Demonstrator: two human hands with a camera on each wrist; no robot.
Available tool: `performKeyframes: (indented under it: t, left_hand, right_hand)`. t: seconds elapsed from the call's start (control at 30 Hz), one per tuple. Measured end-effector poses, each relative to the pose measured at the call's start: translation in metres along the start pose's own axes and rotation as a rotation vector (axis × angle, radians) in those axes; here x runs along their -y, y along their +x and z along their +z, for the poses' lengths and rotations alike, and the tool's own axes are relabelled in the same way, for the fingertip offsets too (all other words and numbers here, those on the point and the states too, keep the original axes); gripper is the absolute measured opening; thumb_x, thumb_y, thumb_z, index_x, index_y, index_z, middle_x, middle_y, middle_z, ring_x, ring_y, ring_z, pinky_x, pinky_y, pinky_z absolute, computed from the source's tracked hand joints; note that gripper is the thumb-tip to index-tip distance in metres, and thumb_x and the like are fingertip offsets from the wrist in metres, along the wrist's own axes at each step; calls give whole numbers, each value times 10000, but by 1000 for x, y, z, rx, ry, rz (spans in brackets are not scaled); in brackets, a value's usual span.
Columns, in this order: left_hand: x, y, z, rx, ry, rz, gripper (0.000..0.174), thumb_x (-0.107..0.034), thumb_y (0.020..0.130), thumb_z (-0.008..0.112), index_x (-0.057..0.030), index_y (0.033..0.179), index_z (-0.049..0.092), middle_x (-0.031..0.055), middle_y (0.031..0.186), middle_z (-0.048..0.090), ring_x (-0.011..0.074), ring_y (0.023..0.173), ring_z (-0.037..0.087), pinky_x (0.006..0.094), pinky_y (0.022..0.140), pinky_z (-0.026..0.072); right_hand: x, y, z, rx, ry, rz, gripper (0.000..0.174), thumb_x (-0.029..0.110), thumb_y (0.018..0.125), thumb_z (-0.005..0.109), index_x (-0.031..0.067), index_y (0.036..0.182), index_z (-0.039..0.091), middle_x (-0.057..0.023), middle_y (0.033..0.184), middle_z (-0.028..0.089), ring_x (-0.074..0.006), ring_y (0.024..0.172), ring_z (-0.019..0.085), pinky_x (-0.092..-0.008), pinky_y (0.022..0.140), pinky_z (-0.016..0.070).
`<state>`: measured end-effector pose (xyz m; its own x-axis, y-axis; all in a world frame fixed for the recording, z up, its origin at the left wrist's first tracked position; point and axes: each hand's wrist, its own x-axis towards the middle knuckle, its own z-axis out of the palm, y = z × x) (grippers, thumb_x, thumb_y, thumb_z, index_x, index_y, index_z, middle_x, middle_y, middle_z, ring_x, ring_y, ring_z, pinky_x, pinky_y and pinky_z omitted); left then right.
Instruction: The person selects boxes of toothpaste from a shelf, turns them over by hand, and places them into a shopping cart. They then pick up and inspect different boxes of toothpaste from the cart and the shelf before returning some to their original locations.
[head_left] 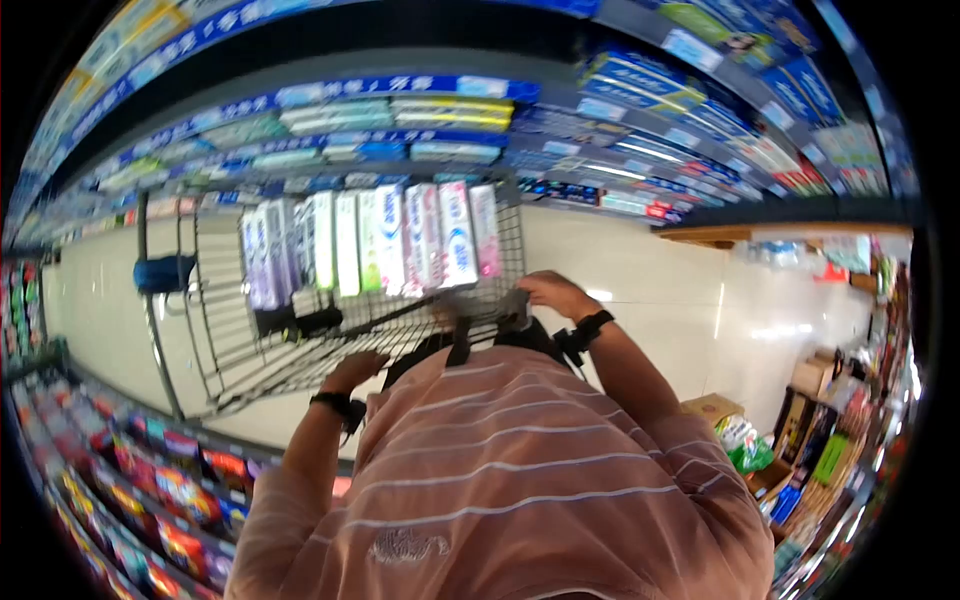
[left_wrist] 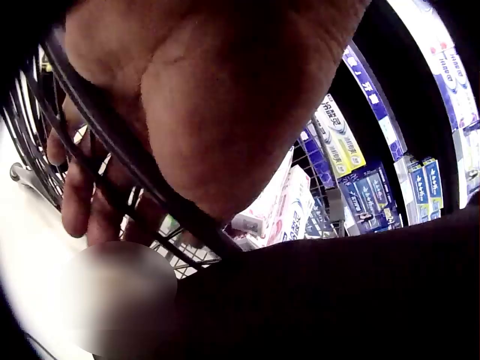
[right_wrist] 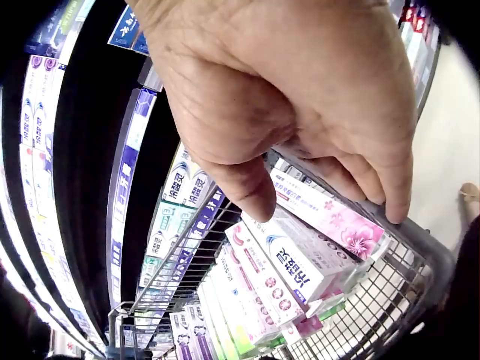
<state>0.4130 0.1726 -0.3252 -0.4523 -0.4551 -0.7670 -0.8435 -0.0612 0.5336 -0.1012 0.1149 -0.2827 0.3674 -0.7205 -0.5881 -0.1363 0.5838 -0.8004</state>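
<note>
A wire shopping cart (head_left: 215,350) stands in front of the person, with a row of upright toothpaste boxes (head_left: 400,240) in its basket. My right hand (head_left: 560,294) grips the basket's rim at the near right corner; in the right wrist view the thumb is on the inner side and the other fingers (right_wrist: 401,187) bend over the rim. Close below that hand lie white and pink boxes (right_wrist: 289,255). My left hand (head_left: 355,371) rests on the rim at the basket's left side, its palm against the bar and the fingers (left_wrist: 79,199) hanging loosely across the wires.
Shelves (head_left: 330,85) packed with boxed goods run along the far side of the aisle. More stocked shelves (head_left: 150,480) line the near left. Cartons and goods (head_left: 800,440) stand at the right, beyond pale floor tiles (head_left: 660,290). A blue item (head_left: 165,274) hangs at the cart's far left end.
</note>
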Motion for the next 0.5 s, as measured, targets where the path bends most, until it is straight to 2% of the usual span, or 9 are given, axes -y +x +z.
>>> performKeyframes:
  t: [0.03, 0.07, 0.1, 0.13, 0.17, 0.23, 0.33, 0.43, 0.5]
  left_hand:
    - [-32, -15, -15, -53, 7, 10, 534, -537, 979, 456, -65, 903, 693, 168, 920, 713, 404, 877, 651, 507, 788, 485]
    - [-57, -32, -24, -173, -4, 20, 513, -521, 982, 442, -86, 915, 705, 174, 956, 718, 404, 908, 657, 526, 805, 486]
    - [-44, -19, -16, -132, -5, -134, 499, -514, 983, 432, -108, 936, 719, 173, 979, 723, 394, 934, 667, 521, 807, 496]
    - [-55, -24, -24, -137, -74, -177, 488, -492, 981, 424, -110, 946, 726, 173, 991, 727, 396, 952, 668, 513, 820, 499]
    - [-74, -30, -35, -155, -127, -245, 490, -473, 976, 419, -100, 912, 730, 165, 955, 730, 396, 936, 668, 509, 820, 501]
    - [-78, -32, -38, -203, -133, -251, 487, -456, 970, 421, -93, 884, 734, 161, 942, 732, 392, 928, 672, 499, 826, 508]
    - [-63, -21, -33, -222, -87, -292, 482, -479, 967, 448, -116, 933, 762, 159, 963, 740, 370, 945, 687, 478, 867, 522]
    - [-61, -19, -37, -226, -114, -374, 528, -550, 969, 446, -139, 942, 776, 130, 969, 754, 353, 973, 696, 470, 912, 517]
    - [-60, -20, -42, -231, -76, -359, 544, -564, 968, 439, -140, 927, 778, 136, 975, 752, 357, 976, 694, 467, 912, 517]
  right_hand:
    - [18, -1, 1, -7, 179, 210, 220, 65, 993, 543, 12, 1179, 647, -80, 1091, 607, -144, 956, 583, -296, 830, 503]
    - [28, -4, 4, 4, 138, 170, 216, 91, 995, 556, 15, 1175, 648, -72, 1085, 605, -140, 968, 583, -291, 834, 505]
    - [33, -4, 3, 8, 96, 123, 216, 117, 997, 570, 17, 1170, 648, -63, 1079, 602, -136, 979, 584, -286, 838, 506]
    - [27, 0, -3, 18, 104, 122, 405, 348, 965, 659, 41, 1228, 634, -57, 1194, 653, -169, 1105, 609, -319, 990, 475]
    - [35, 4, -2, -6, 187, 234, 418, 362, 957, 672, 41, 1221, 631, -54, 1196, 650, -159, 1104, 602, -314, 1004, 468]
    - [46, 8, 1, -41, 260, 298, 385, 335, 940, 688, 35, 1176, 634, -34, 1109, 580, -143, 1047, 568, -293, 947, 465]
    - [53, 18, 1, -11, 189, 342, 456, 408, 903, 720, 57, 1179, 628, -27, 1134, 581, -148, 1070, 551, -309, 976, 448]
    - [52, 29, 0, 21, 158, 354, 451, 401, 915, 711, 52, 1186, 622, -35, 1154, 585, -151, 1072, 545, -310, 978, 444]
    - [57, 31, 2, 36, 175, 339, 418, 389, 926, 715, 59, 1162, 614, -22, 1110, 593, -138, 1053, 566, -301, 980, 457]
